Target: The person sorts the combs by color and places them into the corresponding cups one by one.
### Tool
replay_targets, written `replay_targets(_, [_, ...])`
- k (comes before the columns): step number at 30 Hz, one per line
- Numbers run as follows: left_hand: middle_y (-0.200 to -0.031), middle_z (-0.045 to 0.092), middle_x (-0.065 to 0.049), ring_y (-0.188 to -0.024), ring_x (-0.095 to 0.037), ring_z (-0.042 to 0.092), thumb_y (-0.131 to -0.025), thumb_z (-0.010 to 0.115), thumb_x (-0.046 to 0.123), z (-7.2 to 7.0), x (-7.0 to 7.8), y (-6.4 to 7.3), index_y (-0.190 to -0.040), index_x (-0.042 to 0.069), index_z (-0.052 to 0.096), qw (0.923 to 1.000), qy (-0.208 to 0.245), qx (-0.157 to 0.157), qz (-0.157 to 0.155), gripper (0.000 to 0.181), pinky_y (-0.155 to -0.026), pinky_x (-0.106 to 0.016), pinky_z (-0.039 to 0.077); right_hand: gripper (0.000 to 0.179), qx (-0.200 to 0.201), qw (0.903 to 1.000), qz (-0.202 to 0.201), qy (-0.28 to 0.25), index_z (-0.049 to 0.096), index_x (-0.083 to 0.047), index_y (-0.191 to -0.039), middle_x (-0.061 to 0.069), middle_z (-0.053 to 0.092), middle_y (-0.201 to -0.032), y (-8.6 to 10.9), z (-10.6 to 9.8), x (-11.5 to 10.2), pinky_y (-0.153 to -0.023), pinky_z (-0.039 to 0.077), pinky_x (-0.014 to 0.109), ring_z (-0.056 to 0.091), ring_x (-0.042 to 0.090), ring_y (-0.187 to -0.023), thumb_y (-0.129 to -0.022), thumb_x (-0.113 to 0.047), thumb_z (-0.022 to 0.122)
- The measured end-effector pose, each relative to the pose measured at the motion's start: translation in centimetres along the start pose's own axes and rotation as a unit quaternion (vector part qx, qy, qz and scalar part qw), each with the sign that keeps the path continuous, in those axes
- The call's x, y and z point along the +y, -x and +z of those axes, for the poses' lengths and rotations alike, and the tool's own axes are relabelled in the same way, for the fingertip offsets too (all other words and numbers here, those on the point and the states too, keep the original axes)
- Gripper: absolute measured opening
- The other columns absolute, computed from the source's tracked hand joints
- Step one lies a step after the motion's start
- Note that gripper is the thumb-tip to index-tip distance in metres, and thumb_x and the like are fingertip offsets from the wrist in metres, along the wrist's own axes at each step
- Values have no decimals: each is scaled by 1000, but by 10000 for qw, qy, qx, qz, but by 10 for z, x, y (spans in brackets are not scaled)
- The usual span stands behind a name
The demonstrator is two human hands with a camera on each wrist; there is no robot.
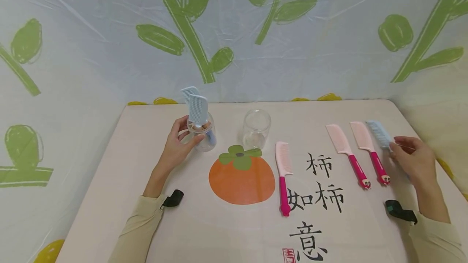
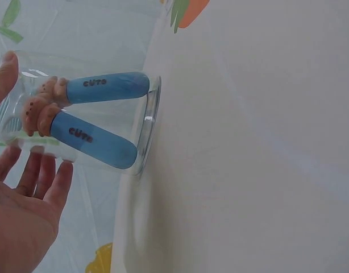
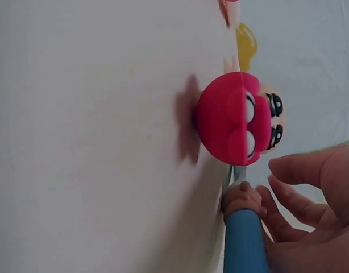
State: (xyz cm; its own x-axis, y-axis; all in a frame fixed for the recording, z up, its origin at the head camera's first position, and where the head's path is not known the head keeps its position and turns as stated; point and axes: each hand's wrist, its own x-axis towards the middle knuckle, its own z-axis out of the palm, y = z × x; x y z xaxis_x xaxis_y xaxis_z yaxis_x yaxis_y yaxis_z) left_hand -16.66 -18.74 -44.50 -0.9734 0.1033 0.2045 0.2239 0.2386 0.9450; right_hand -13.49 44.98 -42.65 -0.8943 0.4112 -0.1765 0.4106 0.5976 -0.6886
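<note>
From my head, my left hand (image 1: 179, 139) holds a clear jar (image 1: 206, 145), two blue combs (image 1: 198, 109) already in; one blue comb (image 1: 379, 134) remains on the desk (image 1: 226, 234) by my right hand (image 1: 416, 156), as do three pink combs (image 1: 338, 138); a second jar (image 1: 257, 121) stands between. Left wrist: both blue handles (image 2: 95, 140) slant inside. Right wrist: my thumb and fingers are parted (contact unclear), a magenta knob (image 3: 223, 118) crowding close.
</note>
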Motion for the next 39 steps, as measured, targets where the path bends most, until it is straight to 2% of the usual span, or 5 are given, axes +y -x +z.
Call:
replay_targets(12, [-144, 44, -21, -133, -33, 41, -94, 73, 2, 3, 24, 5, -152, -2, 33, 9999, 81, -50, -109, 71, -118, -51, 35, 51, -36, 9988, 33, 482, 44, 7, -145, 23, 54, -125, -8, 2, 3, -59, 44, 18, 50, 29, -95, -106, -25, 50])
replay_targets(22, [-145, 42, -24, -133, -37, 39, -94, 72, 0, 5, 34, 8, -152, -4, 32, 9998, 85, -51, -165, 70, -118, -57, 32, 71, -441, 9963, 52, 740, 22, 13, -154, 44, 28, -151, -13, 3, 4, -99, 37, 79, 35, 63, -132, -106, -32, 49])
replay_targets(26, [-145, 42, -24, -133, -36, 40, -94, 72, 0, 4, 33, 8, -152, -4, 32, 9998, 63, -59, -158, 70, -118, -55, 33, 70, -302, 9973, 52, 668, 26, 14, -153, 43, 33, -148, -9, 3, -1, -94, 43, 75, 45, 58, -122, -106, -33, 51])
replay_targets(32, [-145, 42, -23, -133, -35, 40, -94, 72, 0, 4, 35, 9, -152, -3, 32, 9998, 18, -42, -195, 70, -118, -53, 34, 66, -85, 9985, -111, 532, 35, 12, -151, 38, 44, -144, -8, 2, -7, -94, 51, 65, 55, -5, -65, -106, -33, 52])
replay_targets(39, [-146, 42, -23, -133, -36, 40, -94, 72, 0, 4, 37, 8, -152, -4, 32, 9998, 30, -43, -199, 70, -118, -54, 34, 62, 412, 9980, -301, 379, 36, 11, -151, 37, 47, -140, -5, 3, -21, -59, 52, 12, 49, -16, -56, -107, -30, 51])
